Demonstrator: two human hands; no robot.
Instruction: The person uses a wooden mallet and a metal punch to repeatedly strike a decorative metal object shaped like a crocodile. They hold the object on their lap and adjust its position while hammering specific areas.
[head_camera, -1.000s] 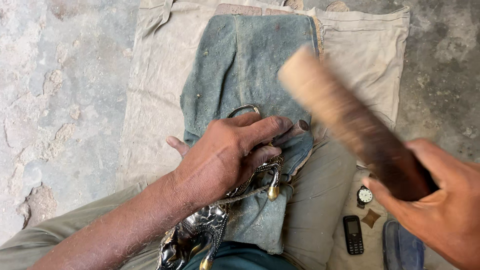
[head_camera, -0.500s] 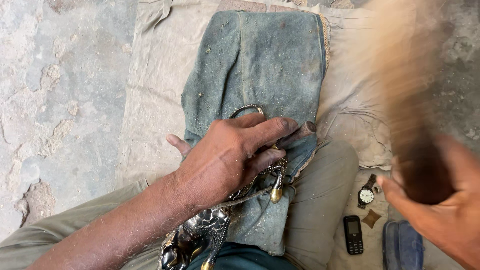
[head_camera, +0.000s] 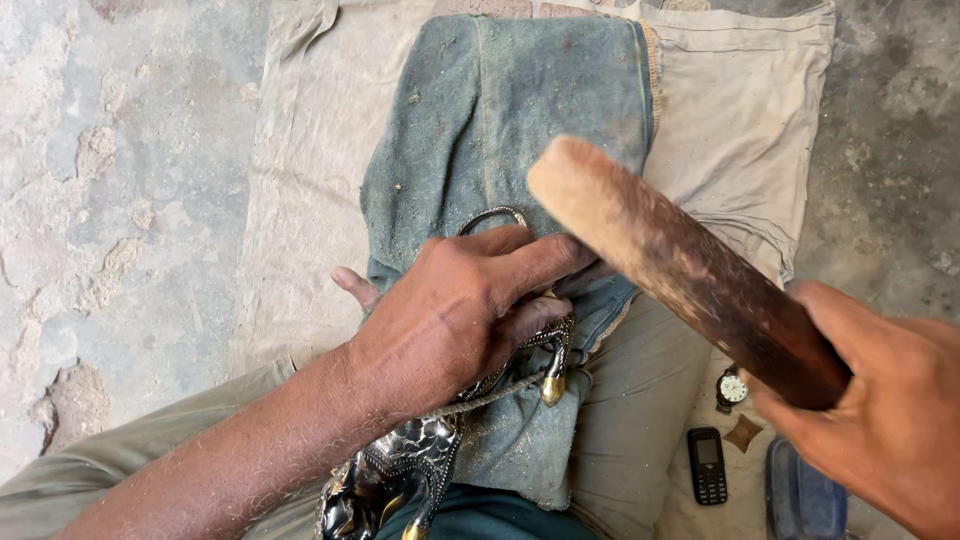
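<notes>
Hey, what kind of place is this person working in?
Probably a craftsman's floor-level workspot, outdoors or in a rough yard: bare cracked concrete floor, a cloth sheet spread as a work mat, and a wooden stick used on metalwork.
</notes>
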